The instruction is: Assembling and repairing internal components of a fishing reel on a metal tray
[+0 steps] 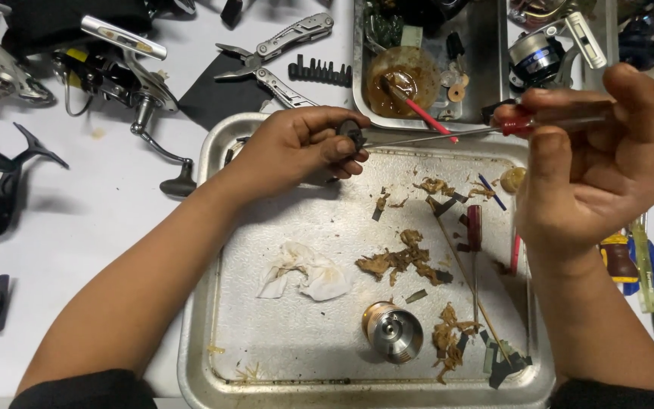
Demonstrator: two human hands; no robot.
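Left hand [297, 148] pinches a small black part [352, 133]; right hand [592, 163] holds a red-handled screwdriver [448, 136] against it above the metal tray [266, 341].

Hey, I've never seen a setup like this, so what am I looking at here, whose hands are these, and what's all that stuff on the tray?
This is one picture from a camera worn on a person's head, looking down at their own two bare hands over a white table. No robot is involved.

The left hand pinches a small dark round part. The right hand holds a red-handled screwdriver, its thin shaft pointing at that part.

Below them sits a metal tray holding a crumpled tissue, brown greasy scraps, a silver fishing-reel spool and another small red-handled screwdriver.

Behind it, a second tray holds a dish of brown grease with a red-handled brush in it. Around the table lie fishing reels, a folding multi-tool and a strip of driver bits.
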